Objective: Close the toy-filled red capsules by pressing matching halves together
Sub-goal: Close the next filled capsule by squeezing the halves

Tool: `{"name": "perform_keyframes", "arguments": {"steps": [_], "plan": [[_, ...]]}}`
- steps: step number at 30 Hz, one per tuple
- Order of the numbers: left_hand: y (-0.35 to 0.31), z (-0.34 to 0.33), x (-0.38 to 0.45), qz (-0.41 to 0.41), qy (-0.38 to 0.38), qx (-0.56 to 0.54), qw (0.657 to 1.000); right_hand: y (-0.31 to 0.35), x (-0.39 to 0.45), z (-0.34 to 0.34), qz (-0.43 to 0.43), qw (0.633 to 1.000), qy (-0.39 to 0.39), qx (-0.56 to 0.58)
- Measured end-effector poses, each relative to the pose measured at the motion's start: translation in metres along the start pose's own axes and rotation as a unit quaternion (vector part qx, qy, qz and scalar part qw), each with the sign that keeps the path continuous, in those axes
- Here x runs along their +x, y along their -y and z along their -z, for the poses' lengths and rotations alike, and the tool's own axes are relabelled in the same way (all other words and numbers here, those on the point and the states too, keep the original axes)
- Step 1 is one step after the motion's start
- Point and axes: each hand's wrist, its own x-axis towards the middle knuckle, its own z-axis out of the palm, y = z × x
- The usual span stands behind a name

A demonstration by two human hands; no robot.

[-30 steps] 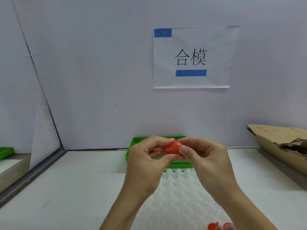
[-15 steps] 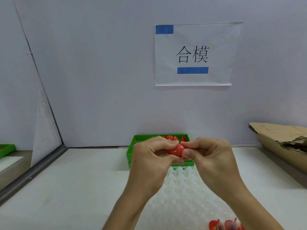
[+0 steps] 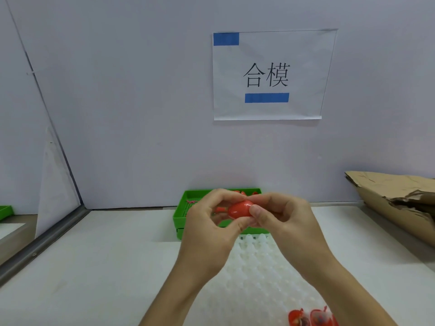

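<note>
Red capsule [image 3: 240, 209] lay sideways between both hands, left hand [image 3: 209, 222] and right hand [image 3: 282, 220] pinching its opposite ends.

Your left hand [image 3: 211, 222] and your right hand [image 3: 282, 220] are up together in front of the green tray [image 3: 180, 215]. Fingers and thumbs of both hands curl in and pinch the red capsule [image 3: 240, 209] between them. Both bare arms reach up from below.
</note>
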Motion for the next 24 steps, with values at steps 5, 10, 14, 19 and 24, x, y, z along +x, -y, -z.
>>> {"name": "perform_keyframes", "arguments": {"steps": [5, 10, 14, 19, 24], "plan": [[0.0, 0.007, 0.002, 0.009, -0.029, -0.009, 1.0, -0.004, 0.001, -0.003, -0.042, 0.999, 0.003, 0.027], [0.004, 0.006, 0.002, -0.006, -0.059, 0.012, 0.998, -0.005, 0.0, -0.002, -0.053, 0.998, -0.014, 0.009], [0.004, 0.004, 0.001, -0.04, -0.048, 0.078, 0.995, -0.004, -0.004, -0.007, -0.036, 0.999, -0.014, -0.024], [0.008, 0.002, 0.001, -0.083, -0.051, 0.127, 0.987, -0.005, -0.006, -0.011, -0.034, 0.999, -0.031, -0.027], [0.016, 0.0, 0.0, -0.121, -0.015, 0.185, 0.975, -0.006, -0.008, -0.009, -0.048, 0.998, -0.031, -0.035]]}}
